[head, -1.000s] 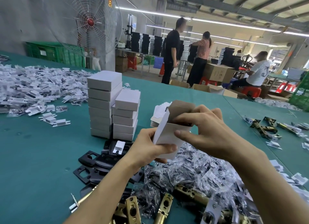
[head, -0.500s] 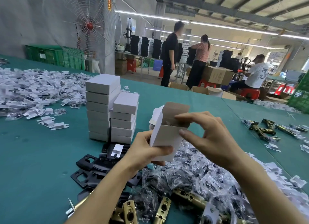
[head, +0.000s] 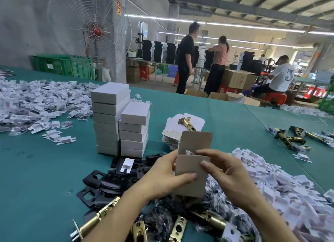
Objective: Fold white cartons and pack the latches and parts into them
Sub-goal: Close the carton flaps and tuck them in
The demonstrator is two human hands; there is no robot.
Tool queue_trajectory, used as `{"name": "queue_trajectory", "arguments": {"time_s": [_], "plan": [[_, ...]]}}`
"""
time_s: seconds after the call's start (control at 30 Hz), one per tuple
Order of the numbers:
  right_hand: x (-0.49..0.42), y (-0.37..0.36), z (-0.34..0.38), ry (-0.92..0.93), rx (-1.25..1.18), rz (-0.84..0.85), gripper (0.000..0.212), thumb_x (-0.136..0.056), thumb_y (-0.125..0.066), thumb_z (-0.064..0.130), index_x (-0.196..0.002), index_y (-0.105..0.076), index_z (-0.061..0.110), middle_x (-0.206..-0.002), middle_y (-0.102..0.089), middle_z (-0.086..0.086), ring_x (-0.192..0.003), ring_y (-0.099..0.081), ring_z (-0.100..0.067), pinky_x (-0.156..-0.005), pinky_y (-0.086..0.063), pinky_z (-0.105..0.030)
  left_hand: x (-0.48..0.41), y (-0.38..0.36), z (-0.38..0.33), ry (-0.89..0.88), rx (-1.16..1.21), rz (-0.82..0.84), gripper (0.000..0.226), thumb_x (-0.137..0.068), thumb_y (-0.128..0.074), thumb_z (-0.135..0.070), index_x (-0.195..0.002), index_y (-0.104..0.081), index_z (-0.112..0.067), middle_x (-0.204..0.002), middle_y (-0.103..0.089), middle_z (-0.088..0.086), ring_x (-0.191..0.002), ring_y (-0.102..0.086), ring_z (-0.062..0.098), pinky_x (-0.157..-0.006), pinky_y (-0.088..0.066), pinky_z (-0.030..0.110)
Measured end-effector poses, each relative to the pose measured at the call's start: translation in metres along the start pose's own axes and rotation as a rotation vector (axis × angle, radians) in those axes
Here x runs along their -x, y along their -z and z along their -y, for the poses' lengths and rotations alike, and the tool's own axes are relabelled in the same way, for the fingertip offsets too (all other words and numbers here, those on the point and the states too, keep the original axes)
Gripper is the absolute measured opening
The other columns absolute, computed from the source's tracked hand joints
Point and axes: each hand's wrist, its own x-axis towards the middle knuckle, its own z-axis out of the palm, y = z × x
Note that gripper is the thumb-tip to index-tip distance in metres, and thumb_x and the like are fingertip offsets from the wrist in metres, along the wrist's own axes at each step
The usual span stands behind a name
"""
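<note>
I hold a small carton (head: pixel 191 171) upright over the table, its brown inner side facing me and its top flap standing open. My left hand (head: pixel 164 176) grips its left side, thumb across the front. My right hand (head: pixel 226 175) pinches its right edge and top opening. Brass latches (head: pixel 95 217) lie under my forearms among black strike plates (head: pixel 101 184) and bagged screws (head: pixel 162 222). Another brass latch (head: pixel 188 123) rests on a pile of flat carton blanks (head: pixel 173 133).
Two stacks of closed white cartons (head: pixel 110 119) stand left of centre on the green table (head: pixel 36 187). White plastic parts are heaped at far left (head: pixel 36 100) and at right (head: pixel 282 185). More latches (head: pixel 289 138) lie far right. Three people work beyond the table.
The carton has turned so that its brown inner face and raised flap point at me. Both hands dropped lower with it, and my right fingers shifted from the top to the right edge.
</note>
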Motion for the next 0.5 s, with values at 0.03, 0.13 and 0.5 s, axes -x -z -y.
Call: {"name": "queue_trajectory", "arguments": {"time_s": [0.03, 0.13, 0.5], "plan": [[0.000, 0.001, 0.000, -0.009, 0.031, 0.028, 0.023, -0.086, -0.063, 0.022, -0.106, -0.073, 0.027, -0.106, -0.076, 0.003, -0.101, -0.070, -0.018, -0.089, -0.057, -0.044, 0.000, 0.000, 0.000, -0.041, -0.020, -0.054, 0.051, -0.074, -0.083, -0.037, -0.117, -0.059, -0.046, -0.111, -0.073, -0.004, -0.100, -0.071, 0.014, -0.088, -0.059, 0.042], [-0.004, 0.007, 0.005, -0.063, 0.067, 0.128, 0.022, -0.093, -0.062, 0.019, -0.104, -0.073, 0.034, -0.105, -0.075, 0.003, -0.100, -0.070, -0.017, -0.090, -0.056, -0.048, -0.002, 0.004, -0.001, -0.171, -0.009, -0.233, 0.063, -0.062, -0.089, -0.042, -0.113, -0.052, -0.046, -0.105, -0.072, -0.004, -0.091, -0.073, 0.020, -0.079, -0.062, 0.043], [-0.006, 0.011, 0.009, -0.005, 0.365, 0.215, 0.023, -0.097, -0.060, 0.026, -0.105, -0.062, 0.047, -0.101, -0.066, 0.021, -0.096, -0.065, -0.005, -0.083, -0.055, -0.030, 0.002, 0.001, -0.002, -0.224, -0.075, -0.152, 0.026, -0.073, -0.082, -0.043, -0.096, -0.070, -0.037, -0.094, -0.075, -0.004, -0.090, -0.073, 0.018, -0.078, -0.062, 0.044]]}}
